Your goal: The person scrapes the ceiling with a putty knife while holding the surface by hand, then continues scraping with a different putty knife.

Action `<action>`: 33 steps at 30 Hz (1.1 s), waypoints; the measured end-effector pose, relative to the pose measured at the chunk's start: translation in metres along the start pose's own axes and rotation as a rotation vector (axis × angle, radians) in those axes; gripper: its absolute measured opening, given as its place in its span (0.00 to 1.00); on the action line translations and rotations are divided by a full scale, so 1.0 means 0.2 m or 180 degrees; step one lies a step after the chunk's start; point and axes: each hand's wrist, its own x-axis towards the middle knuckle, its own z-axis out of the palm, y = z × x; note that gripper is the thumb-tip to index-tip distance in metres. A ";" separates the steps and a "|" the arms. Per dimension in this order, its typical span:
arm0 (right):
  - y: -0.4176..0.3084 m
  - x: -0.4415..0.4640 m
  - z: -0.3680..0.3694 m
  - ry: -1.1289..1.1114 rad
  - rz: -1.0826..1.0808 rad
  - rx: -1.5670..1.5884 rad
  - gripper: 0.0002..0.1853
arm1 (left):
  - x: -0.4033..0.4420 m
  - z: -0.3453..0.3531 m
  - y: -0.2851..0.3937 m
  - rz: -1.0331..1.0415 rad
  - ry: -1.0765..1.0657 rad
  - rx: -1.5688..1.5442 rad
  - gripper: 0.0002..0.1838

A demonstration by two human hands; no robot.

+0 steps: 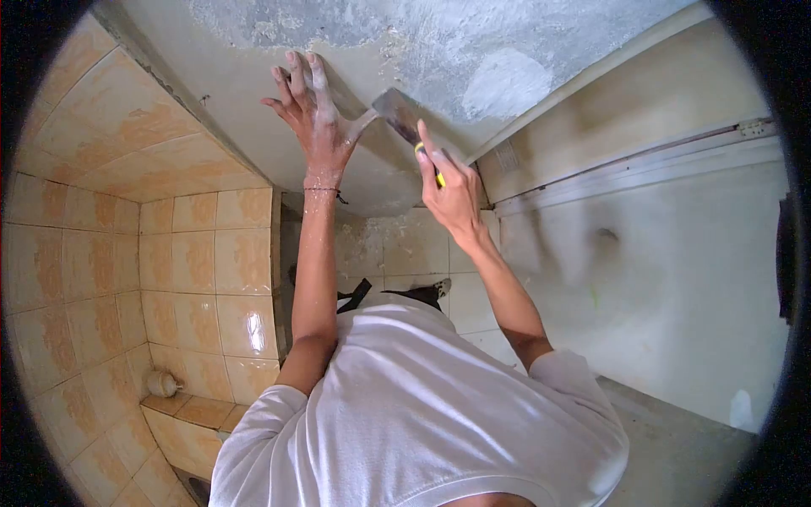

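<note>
My right hand (454, 191) grips a putty knife (400, 115) by its black and yellow handle, index finger stretched along it. The metal blade is up against the wall (355, 80), below a rough patch where the paint is gone and grey-white plaster (338, 21) shows. To the left, my left hand (317, 122) is spread on the painted part of the wall, fingers apart and thumb pointing toward the blade. White dust coats its fingers, and a thin dark cord circles the wrist. A brighter white patch (507, 83) lies right of the blade.
Glossy orange-and-cream tiles (177, 245) cover the wall at left, with a small round pale object (162, 384) on a tiled ledge. A white door (659, 279) and its frame stand at right. Pale crumbs (359, 245) are scattered over the floor tiles below.
</note>
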 end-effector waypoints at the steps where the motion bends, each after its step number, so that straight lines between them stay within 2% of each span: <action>1: 0.00 -0.02 0.01 -0.0043 -0.0071 -0.0091 0.28 | 0.01 0.01 0.00 0.0020 0.0028 0.0086 0.76; 2: 0.01 -0.06 -0.03 -0.0206 0.0307 -0.0022 0.28 | 0.00 0.00 0.00 0.0017 0.0009 0.0083 0.76; 5: 0.07 -0.02 -0.09 -0.0155 0.0267 -0.0195 0.29 | 0.01 0.00 -0.02 -0.0014 0.0008 0.0116 0.76; 7: 0.02 0.01 -0.03 0.0047 0.0155 -0.0092 0.29 | 0.01 0.01 0.00 -0.0007 0.0076 -0.0148 0.70; 9: -0.01 0.01 0.00 -0.0110 0.0081 -0.0109 0.29 | 0.00 0.00 0.01 -0.0012 0.0059 -0.0184 0.70; 10: -0.02 0.00 -0.04 -0.0304 0.0371 -0.0182 0.25 | 0.01 0.00 0.01 -0.0025 0.0084 -0.0192 0.69; 13: 0.02 0.00 -0.14 -0.0180 0.0332 -0.0323 0.29 | 0.01 0.00 0.01 -0.0017 0.0078 -0.0180 0.70; 19: -0.01 0.00 -0.15 -0.0053 0.0283 -0.0245 0.29 | 0.01 0.00 0.01 -0.0101 -0.0091 -0.0113 0.72; 23: -0.01 0.05 -0.24 -0.0255 0.0330 -0.0397 0.29 | 0.00 0.00 0.00 -0.0061 -0.0066 -0.0154 0.73; 25: 0.07 0.11 -0.17 -0.0203 -0.0172 -0.0518 0.28 | 0.01 0.00 0.00 -0.0016 -0.0012 -0.0070 0.74; 33: 0.04 0.08 -0.21 -0.0239 0.0162 -0.0635 0.29 | 0.01 -0.01 0.00 -0.0019 0.0002 -0.0135 0.73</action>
